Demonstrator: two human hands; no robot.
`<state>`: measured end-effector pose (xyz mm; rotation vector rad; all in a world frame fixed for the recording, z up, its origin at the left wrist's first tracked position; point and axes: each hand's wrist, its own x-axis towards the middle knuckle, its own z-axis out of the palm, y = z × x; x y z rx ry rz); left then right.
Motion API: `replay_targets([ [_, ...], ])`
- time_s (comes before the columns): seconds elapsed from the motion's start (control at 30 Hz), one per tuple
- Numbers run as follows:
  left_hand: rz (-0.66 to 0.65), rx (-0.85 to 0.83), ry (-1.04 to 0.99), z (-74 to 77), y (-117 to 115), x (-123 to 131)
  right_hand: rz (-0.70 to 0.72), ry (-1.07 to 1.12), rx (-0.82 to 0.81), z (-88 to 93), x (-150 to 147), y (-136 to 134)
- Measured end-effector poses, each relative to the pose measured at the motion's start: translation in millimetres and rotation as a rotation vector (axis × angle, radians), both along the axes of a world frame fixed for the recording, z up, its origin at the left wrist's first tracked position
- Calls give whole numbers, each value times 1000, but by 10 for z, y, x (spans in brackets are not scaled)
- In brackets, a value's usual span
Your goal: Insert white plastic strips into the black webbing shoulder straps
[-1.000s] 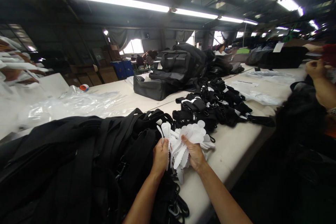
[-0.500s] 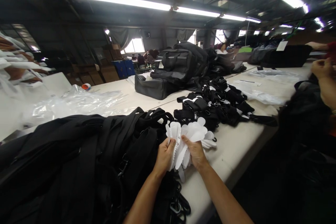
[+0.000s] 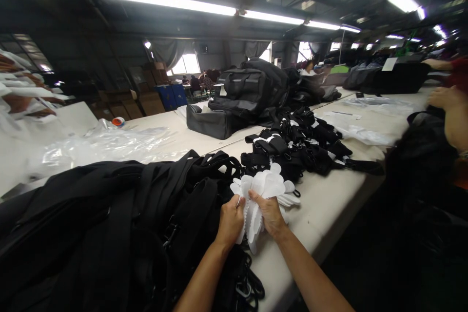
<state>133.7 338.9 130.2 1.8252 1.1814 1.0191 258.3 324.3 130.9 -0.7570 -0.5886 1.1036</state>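
One black cloth pile point(image 3: 91, 214) is lying at left; beside it the left hand point(image 3: 231, 220), forearm point(image 3: 204, 268) slanting inward, is pinching white pieces point(image 3: 268, 183) over the pale table point(image 3: 314, 209); the right hand point(image 3: 272, 215) is gripping the same bunch, thumb lying across its front.

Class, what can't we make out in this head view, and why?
Head view:
Number of flat white round-ended strips: hidden by overlap.
Underside of the right hand: hidden by the hand itself.
Extent of black fabric heap: cut off by left edge.
Print on rectangular white tag at right: too small.
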Motion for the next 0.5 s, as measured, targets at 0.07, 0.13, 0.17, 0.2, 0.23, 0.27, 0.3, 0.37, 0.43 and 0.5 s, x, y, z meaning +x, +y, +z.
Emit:
replay_targets([
  [0.07,2,8,6,2,-13,7,-30,0,10,-23,-1,17],
  [0.13,1,9,1,6,-27,11,-35,9,7,-30,3,21],
  [0.17,1,8,-4,9,-31,11,-33,14,5,-29,6,19],
  [0.2,4,8,-9,14,-31,9,-30,16,3,-25,10,15],
  [0.23,13,7,-15,20,-29,7,-25,21,0,-22,14,11],
  [0.27,32,7,-24,27,-22,3,-20,31,-3,-20,20,8],
  [0.3,60,5,-34,36,-12,-2,-17,49,-6,-21,28,8],
  [0.37,129,-1,-65,55,14,-17,-28,103,-24,-31,48,18],
  [0.43,180,-8,-102,72,36,-32,-69,145,-49,-51,71,39],
  [0.5,194,-13,-131,84,44,-42,-129,120,-39,-69,85,60],
])
